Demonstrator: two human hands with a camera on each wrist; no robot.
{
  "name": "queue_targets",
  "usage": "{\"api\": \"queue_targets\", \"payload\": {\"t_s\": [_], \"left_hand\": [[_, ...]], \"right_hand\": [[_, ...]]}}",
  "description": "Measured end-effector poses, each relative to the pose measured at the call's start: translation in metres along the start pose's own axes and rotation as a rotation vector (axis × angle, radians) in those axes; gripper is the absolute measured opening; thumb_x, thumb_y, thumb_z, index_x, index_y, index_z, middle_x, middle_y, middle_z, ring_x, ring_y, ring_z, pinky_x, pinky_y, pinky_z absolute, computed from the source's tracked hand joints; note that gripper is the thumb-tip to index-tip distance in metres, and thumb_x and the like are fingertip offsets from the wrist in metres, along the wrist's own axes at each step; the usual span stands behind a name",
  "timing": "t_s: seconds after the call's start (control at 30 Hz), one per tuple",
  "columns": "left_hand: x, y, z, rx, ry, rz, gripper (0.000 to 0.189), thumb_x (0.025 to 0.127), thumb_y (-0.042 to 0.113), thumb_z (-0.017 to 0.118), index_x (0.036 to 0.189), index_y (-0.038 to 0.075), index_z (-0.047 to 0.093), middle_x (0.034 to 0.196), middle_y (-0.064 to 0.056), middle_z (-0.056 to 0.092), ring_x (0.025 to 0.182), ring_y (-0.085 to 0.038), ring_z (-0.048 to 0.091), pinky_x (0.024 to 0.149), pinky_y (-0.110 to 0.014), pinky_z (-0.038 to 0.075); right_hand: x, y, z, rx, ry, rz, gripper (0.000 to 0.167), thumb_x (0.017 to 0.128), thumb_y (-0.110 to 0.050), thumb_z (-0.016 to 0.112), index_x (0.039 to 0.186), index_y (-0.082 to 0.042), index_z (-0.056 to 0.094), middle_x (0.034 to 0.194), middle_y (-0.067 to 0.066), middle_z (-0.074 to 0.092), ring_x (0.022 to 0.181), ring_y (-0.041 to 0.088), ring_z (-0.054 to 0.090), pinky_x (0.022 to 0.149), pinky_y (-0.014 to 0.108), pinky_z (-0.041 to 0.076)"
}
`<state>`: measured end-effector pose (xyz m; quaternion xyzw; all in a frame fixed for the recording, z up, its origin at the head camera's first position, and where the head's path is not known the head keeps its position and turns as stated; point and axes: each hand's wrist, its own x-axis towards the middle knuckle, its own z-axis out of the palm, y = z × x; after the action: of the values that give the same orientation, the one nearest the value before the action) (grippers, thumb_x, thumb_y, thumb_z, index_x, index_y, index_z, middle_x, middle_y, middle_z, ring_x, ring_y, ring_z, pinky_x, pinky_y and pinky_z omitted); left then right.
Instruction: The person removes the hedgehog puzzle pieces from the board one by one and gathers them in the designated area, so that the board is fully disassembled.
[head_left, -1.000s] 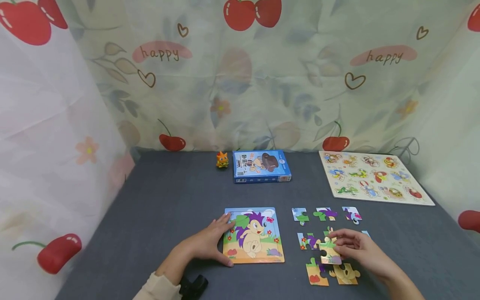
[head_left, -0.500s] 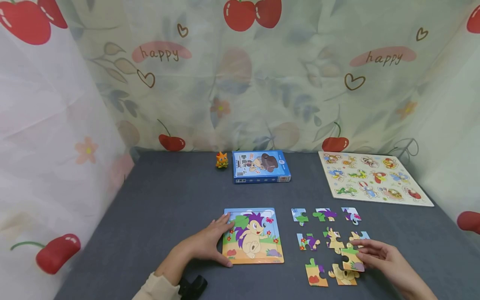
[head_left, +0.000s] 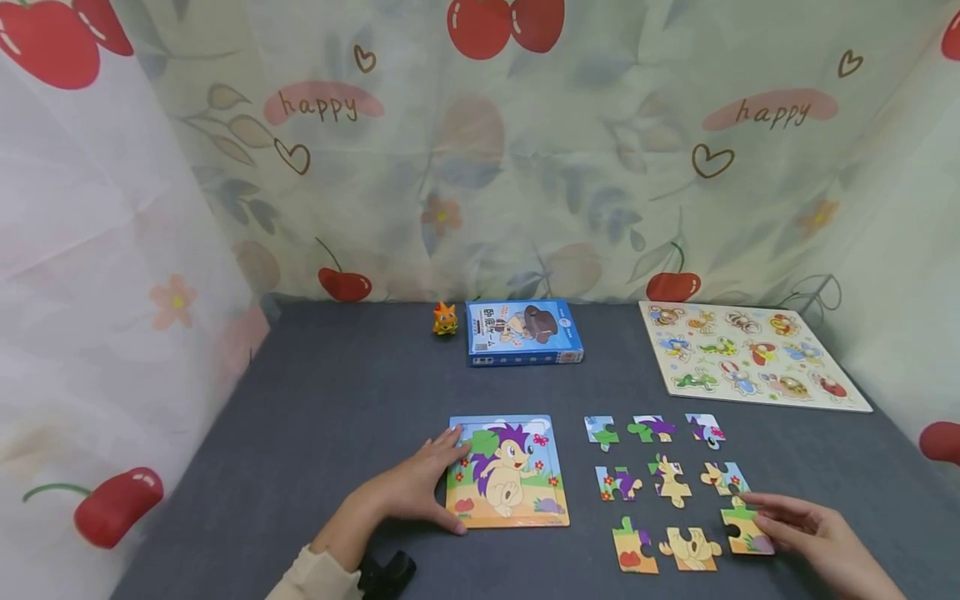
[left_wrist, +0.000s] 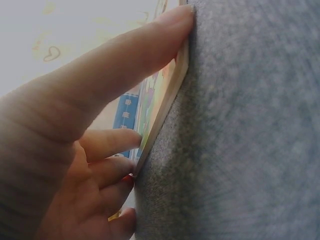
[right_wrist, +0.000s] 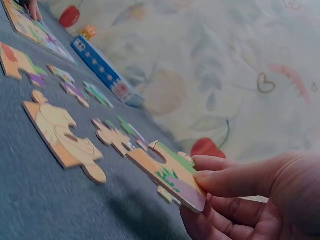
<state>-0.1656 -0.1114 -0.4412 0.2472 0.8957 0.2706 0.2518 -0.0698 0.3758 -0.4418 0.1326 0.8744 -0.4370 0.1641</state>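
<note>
My left hand point(head_left: 422, 477) rests at the left edge of a square hedgehog puzzle board point(head_left: 512, 482), thumb at its near left corner and fingers at the far left part. In the left wrist view the thumb point(left_wrist: 145, 45) lies straight along the board's side. My right hand point(head_left: 817, 533) pinches a puzzle piece point(head_left: 750, 535) with green, orange and purple on it, between thumb and fingers. The right wrist view has this piece tilted, a shadow on the tabletop below it. To its left lies the cream and orange bear-like body piece point(head_left: 690, 550).
Several other loose pieces lie in rows right of the board, among them one with red fruit point(head_left: 634, 554) and one with blue sky point(head_left: 727, 477). Behind stand a blue box point(head_left: 523, 333), a small orange figurine point(head_left: 445, 319) and a white insect puzzle board point(head_left: 753, 354). A printed curtain point(head_left: 480, 225) borders the table.
My right hand has carried the pinched piece rightward, from over the middle column of pieces to the near right of the rows. My left hand has stayed at the board.
</note>
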Motion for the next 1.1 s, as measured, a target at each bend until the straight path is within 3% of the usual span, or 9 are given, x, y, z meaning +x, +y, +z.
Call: {"api": "queue_targets", "payload": {"t_s": [0.4,0.63,0.77,1.1], "left_hand": [[0.000,0.000,0.001,0.004,0.000,-0.002,0.102,0.065,0.052,0.079,0.146,0.014,0.031,0.158,-0.007,0.010,0.146,-0.030,0.005,0.115,-0.055,0.011],[0.000,-0.001,0.000,-0.001,0.002,0.000,0.102,0.065,0.051,0.079,0.146,0.013,0.030,0.158,-0.008,0.009,0.146,-0.030,0.005,0.115,-0.055,0.011],[0.000,-0.001,-0.001,0.000,0.003,-0.002,0.102,0.065,0.051,0.079,0.146,0.013,0.030,0.158,-0.008,0.009,0.146,-0.030,0.005,0.115,-0.056,0.010],[0.000,0.000,0.000,0.000,0.001,0.000,0.102,0.065,0.052,0.079,0.146,0.013,0.031,0.158,-0.007,0.009,0.146,-0.030,0.005,0.114,-0.056,0.011]], "right_hand": [[0.002,0.011,0.003,-0.042,0.013,0.026,0.048,0.091,-0.021,0.060,0.123,0.013,0.051,0.100,0.009,0.069,0.073,0.006,0.057,0.063,0.021,0.051],[0.002,0.007,0.006,-0.141,0.048,0.014,0.052,0.084,-0.032,0.068,0.116,0.009,0.060,0.082,-0.003,0.064,0.066,0.004,0.051,0.057,0.020,0.044],[0.002,0.005,0.009,-0.198,0.072,-0.008,0.051,0.081,-0.033,0.071,0.111,0.007,0.063,0.080,-0.002,0.062,0.064,0.005,0.048,0.054,0.020,0.041],[0.003,0.008,0.008,-0.210,0.061,-0.003,0.050,0.079,-0.032,0.073,0.109,0.007,0.062,0.080,-0.002,0.058,0.066,0.006,0.048,0.056,0.020,0.040]]}}
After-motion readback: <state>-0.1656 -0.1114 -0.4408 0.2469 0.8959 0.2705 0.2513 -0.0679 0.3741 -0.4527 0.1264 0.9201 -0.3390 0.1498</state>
